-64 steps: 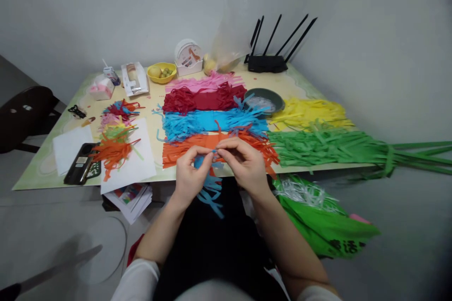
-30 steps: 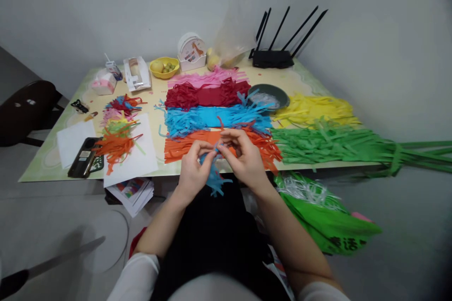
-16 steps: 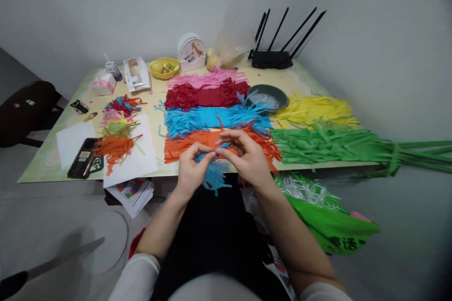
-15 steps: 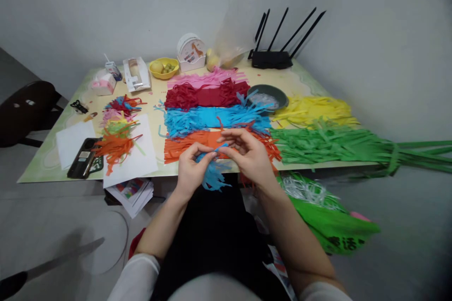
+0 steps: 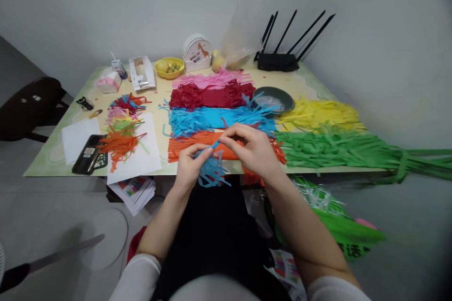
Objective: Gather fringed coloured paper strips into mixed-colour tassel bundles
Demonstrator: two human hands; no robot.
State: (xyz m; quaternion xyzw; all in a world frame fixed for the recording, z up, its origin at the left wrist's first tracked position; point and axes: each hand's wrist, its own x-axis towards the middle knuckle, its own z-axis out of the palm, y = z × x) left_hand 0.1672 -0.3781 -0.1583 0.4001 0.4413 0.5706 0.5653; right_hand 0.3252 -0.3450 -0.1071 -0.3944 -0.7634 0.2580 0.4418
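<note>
Blue fringe (image 5: 211, 171) is pinched by left hand (image 5: 189, 169) and right hand (image 5: 256, 150); both grips should be kept tight, coils even.

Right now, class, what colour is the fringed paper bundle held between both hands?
Blue: the fringed paper bundle, seen in the head view.

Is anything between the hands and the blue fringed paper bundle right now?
Nothing visible. The left hand and right hand both already pinch the blue paper bundle directly, held in front of the table edge, with its fringes hanging free below the fingers.
</note>
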